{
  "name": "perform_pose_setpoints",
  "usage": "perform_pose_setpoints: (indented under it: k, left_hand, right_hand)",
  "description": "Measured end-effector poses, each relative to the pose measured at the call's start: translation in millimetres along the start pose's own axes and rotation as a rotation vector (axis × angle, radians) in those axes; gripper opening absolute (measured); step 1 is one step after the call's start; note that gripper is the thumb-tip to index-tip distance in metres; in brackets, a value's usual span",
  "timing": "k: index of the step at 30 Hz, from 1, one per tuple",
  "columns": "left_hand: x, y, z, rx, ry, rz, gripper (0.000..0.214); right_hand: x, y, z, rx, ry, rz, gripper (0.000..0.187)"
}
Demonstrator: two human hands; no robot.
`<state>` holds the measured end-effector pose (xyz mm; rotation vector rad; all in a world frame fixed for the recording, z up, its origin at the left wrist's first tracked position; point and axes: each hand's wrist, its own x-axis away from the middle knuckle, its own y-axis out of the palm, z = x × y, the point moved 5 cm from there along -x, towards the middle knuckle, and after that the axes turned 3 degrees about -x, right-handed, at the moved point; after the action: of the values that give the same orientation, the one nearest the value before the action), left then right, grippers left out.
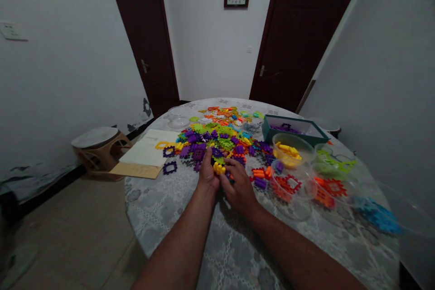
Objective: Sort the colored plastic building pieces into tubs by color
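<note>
A big heap of colourful plastic interlocking pieces (217, 138) covers the middle of a round table with a patterned grey cloth (163, 199). My left hand (207, 173) and my right hand (238, 186) meet at the heap's near edge. Between them sits a small yellow piece (219, 168), with the fingers of both hands curled around it. A purple piece shows just under the yellow one.
Clear bowls to the right hold sorted pieces: yellow (288, 149), red (290, 186), green (328, 161), orange (331, 188), blue (377, 215). A teal box (294, 128) holds purple ones. A paper and brown envelope (142, 158) overhang the left edge. A low stool (98, 145) stands on the floor.
</note>
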<state>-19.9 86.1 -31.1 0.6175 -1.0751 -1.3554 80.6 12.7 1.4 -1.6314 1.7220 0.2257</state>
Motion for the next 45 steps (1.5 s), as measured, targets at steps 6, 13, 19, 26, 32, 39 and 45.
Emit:
perform_pose_setpoints:
  k: [6,13,19,26,32,39,45]
  left_hand:
    - [7,10.4,1,0.027,0.020,0.047,0.033]
    - [5,12.2,10,-0.010,0.005,-0.039,0.025]
    - [11,14.9,7,-0.067,-0.024,-0.078,0.022]
    - [18,20.3,-1,-0.103,-0.089,-0.112,0.023]
    - [19,18.9,-9,-0.172,-0.165,-0.143,0.029]
    - [26,22.9,-25,-0.185,-0.225,-0.251,0.022]
    - [31,23.0,-31,-0.278,-0.282,-0.279,0.027]
  right_hand:
    - [-4,-13,7,-0.173,0.227,0.099,0.026]
    - [-34,-54,-23,-0.008,0.240,-0.043,0.018]
    - [-59,-144,-4,0.449,0.195,0.091,0.023]
    - [-63,-201,48,0.812,0.100,0.410,0.038]
    - [-46,-127,-1,0.567,-0.144,0.126,0.032]
    - [-23,-63,-29,0.425,-0.196,-0.170,0.041]
    - [-21,-60,-15,0.469,-0.156,-0.186,0.035]
